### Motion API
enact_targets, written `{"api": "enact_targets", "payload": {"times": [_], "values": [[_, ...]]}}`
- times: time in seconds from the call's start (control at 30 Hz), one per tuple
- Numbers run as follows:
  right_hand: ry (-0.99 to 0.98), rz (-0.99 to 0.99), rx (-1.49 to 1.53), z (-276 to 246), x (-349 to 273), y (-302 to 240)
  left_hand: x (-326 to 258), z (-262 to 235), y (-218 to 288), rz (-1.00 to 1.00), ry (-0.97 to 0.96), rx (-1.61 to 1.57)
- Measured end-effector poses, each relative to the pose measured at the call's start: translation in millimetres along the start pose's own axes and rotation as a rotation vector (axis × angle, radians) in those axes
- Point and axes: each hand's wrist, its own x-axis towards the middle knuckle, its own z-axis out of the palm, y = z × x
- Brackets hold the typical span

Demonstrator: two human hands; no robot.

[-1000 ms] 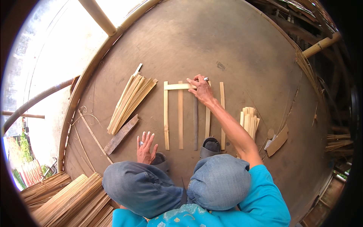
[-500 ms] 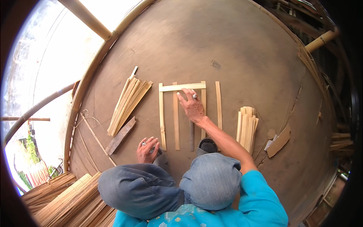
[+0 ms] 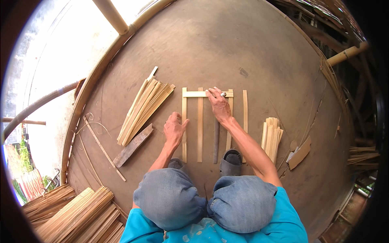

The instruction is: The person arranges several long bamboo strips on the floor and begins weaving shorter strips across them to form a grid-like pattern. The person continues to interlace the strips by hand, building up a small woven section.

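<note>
Several flat strips, like split bamboo, lie side by side on the brown ground in front of me, pointing away from my feet. A pale crosswise bamboo strip (image 3: 195, 94) spans their far ends. My right hand (image 3: 219, 106), wearing a ring, has its fingers curled over this crosspiece. Beside the leftmost upright strip (image 3: 184, 150) hovers my left hand (image 3: 174, 128), its thumb apart from the fingers and nothing visible in it. A dark strip (image 3: 216, 141) lies between the paler ones. The rightmost strip (image 3: 245, 109) stands apart from the crosspiece.
A fanned bundle of strips (image 3: 146, 109) lies to the left, touching a dark wooden piece (image 3: 133, 146). Another bundle (image 3: 271, 137) and a cardboard scrap (image 3: 300, 154) are at right. Larger strip piles (image 3: 77, 214) fill the lower left. My slippered foot (image 3: 231, 162) is close to the strips.
My left hand has moved forward from beside my foot to the leftmost strip. My right hand has shifted from just below the crosspiece onto it. The view has shifted slightly.
</note>
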Motion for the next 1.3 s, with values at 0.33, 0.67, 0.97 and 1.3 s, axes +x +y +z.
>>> {"api": "enact_targets", "payload": {"times": [0.33, 0.67, 0.97, 1.3], "values": [[-0.014, 0.006, -0.123, -7, 11, -10, -3, 1, 0, -0.042, -0.004, -0.066], [0.045, 0.022, -0.109, -11, 16, -13, -5, 5, 1, 0.026, -0.006, -0.050], [0.058, 0.009, -0.118, -8, 18, -1, -1, -7, 17, 0.083, 0.008, 0.074], [0.046, -0.026, -0.148, -11, 22, -1, 45, 8, 10, 0.562, -0.113, 0.241]]}}
